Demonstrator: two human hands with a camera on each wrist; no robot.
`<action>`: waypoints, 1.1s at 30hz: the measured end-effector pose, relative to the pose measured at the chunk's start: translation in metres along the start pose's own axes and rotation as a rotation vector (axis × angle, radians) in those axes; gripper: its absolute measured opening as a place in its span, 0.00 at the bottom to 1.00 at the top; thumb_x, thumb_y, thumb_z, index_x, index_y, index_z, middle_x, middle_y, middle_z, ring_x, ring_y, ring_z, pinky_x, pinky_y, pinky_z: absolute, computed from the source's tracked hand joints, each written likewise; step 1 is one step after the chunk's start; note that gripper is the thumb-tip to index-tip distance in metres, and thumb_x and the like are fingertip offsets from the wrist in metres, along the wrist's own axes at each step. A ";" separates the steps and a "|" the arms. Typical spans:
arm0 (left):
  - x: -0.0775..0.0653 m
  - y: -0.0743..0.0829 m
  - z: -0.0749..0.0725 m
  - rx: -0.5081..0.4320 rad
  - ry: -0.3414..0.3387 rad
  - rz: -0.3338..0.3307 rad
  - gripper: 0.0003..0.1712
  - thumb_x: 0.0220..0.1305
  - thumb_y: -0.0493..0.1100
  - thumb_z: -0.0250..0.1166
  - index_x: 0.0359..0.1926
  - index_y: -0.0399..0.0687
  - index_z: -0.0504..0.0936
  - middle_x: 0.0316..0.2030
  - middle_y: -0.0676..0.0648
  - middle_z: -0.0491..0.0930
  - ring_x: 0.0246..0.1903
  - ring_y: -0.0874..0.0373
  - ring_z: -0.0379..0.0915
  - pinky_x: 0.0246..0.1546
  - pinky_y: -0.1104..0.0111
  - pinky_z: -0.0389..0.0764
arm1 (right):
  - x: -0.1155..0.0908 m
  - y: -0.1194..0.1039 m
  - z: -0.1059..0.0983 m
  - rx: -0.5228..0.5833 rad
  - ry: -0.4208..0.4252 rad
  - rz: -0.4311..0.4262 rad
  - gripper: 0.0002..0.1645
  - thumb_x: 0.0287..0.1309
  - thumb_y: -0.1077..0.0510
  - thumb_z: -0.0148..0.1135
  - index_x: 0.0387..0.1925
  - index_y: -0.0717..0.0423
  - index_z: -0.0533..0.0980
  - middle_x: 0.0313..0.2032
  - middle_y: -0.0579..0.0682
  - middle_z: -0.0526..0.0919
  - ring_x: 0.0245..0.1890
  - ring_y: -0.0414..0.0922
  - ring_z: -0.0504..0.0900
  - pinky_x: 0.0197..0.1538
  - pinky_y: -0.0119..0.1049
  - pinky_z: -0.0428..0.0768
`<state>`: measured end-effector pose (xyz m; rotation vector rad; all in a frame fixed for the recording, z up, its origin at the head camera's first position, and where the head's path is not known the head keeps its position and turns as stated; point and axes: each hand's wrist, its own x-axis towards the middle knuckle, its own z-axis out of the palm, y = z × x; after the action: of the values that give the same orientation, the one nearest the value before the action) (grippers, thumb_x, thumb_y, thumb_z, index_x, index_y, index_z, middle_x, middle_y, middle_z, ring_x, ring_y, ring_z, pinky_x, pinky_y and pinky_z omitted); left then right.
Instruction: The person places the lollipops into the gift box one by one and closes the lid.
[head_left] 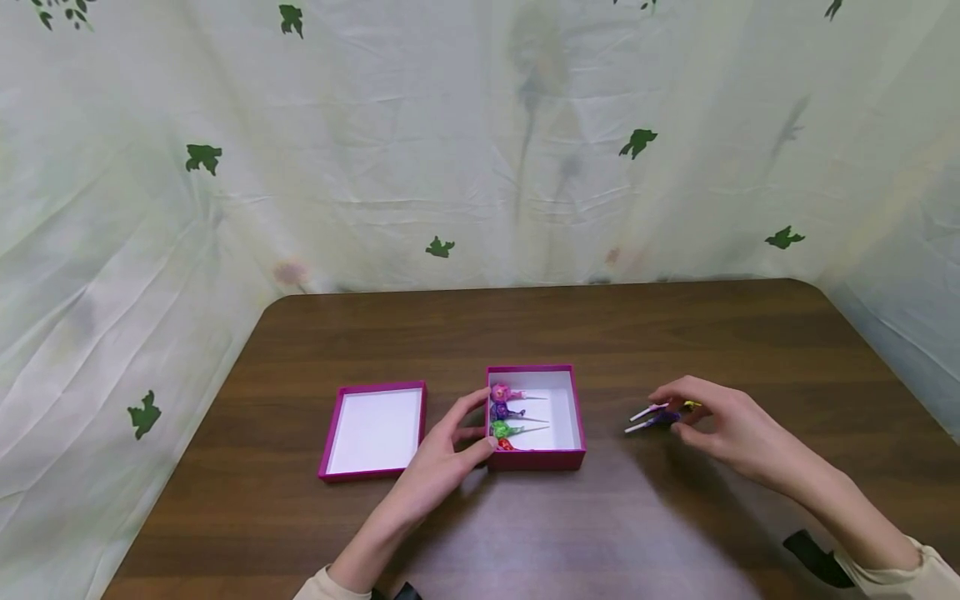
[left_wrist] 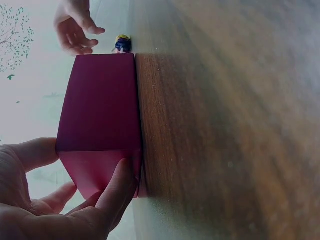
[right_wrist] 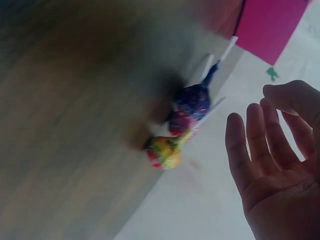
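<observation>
A magenta box with a white inside stands on the table. Along its left inner wall lie several wrapped lollipops: a pink one, a purple one, a green one and a red one, sticks toward the right. My left hand holds the box by its left side, thumb at the front corner, fingers against the wall. My right hand hovers with parted fingers over a loose group of lollipops, including a dark blue one and a yellow one. It holds nothing.
The box's lid, white inside with a magenta rim, lies upturned on the table left of the box. A brown wooden table bears everything. Behind it hangs a pale cloth with green leaf prints.
</observation>
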<state>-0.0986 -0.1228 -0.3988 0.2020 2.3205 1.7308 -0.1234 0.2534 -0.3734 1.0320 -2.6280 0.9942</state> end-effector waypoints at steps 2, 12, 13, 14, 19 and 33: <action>0.000 0.000 0.000 0.000 -0.002 -0.001 0.35 0.65 0.44 0.65 0.71 0.65 0.65 0.68 0.51 0.65 0.58 0.49 0.72 0.50 0.54 0.75 | -0.003 0.004 0.000 -0.003 0.001 0.007 0.34 0.43 0.78 0.70 0.51 0.48 0.78 0.43 0.43 0.83 0.40 0.41 0.82 0.41 0.32 0.80; 0.000 0.000 0.000 -0.003 -0.003 -0.013 0.35 0.65 0.44 0.65 0.71 0.66 0.65 0.68 0.51 0.65 0.58 0.49 0.72 0.50 0.54 0.75 | -0.005 0.018 0.005 -0.030 0.014 0.037 0.31 0.43 0.77 0.71 0.48 0.50 0.79 0.43 0.41 0.83 0.42 0.42 0.81 0.46 0.28 0.77; 0.000 0.000 0.000 -0.003 -0.003 -0.013 0.35 0.65 0.44 0.65 0.71 0.65 0.65 0.68 0.50 0.65 0.58 0.49 0.72 0.50 0.54 0.75 | -0.005 0.019 0.006 -0.035 0.012 0.046 0.30 0.43 0.76 0.72 0.48 0.50 0.79 0.43 0.41 0.83 0.42 0.42 0.81 0.46 0.29 0.77; 0.000 0.000 0.000 -0.003 -0.003 -0.014 0.35 0.66 0.44 0.65 0.71 0.65 0.65 0.68 0.50 0.65 0.58 0.49 0.72 0.50 0.54 0.75 | -0.005 0.020 0.006 -0.040 0.009 0.058 0.30 0.44 0.76 0.72 0.48 0.50 0.79 0.43 0.41 0.83 0.42 0.42 0.81 0.46 0.30 0.77; 0.000 0.000 0.000 -0.004 -0.004 -0.008 0.35 0.66 0.44 0.65 0.71 0.65 0.65 0.68 0.50 0.65 0.58 0.49 0.72 0.50 0.54 0.75 | -0.005 0.023 0.009 -0.060 -0.015 0.104 0.30 0.44 0.73 0.73 0.48 0.47 0.79 0.43 0.40 0.84 0.42 0.42 0.81 0.45 0.34 0.77; 0.001 0.000 -0.001 -0.021 -0.012 0.004 0.35 0.65 0.42 0.65 0.71 0.65 0.65 0.68 0.48 0.65 0.58 0.49 0.72 0.50 0.55 0.75 | -0.005 0.029 0.014 0.071 -0.082 0.117 0.26 0.46 0.77 0.68 0.41 0.45 0.81 0.44 0.42 0.83 0.54 0.49 0.79 0.46 0.32 0.80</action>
<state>-0.0993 -0.1232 -0.3986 0.2130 2.2937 1.7505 -0.1367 0.2627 -0.4014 0.9631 -2.7663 1.0993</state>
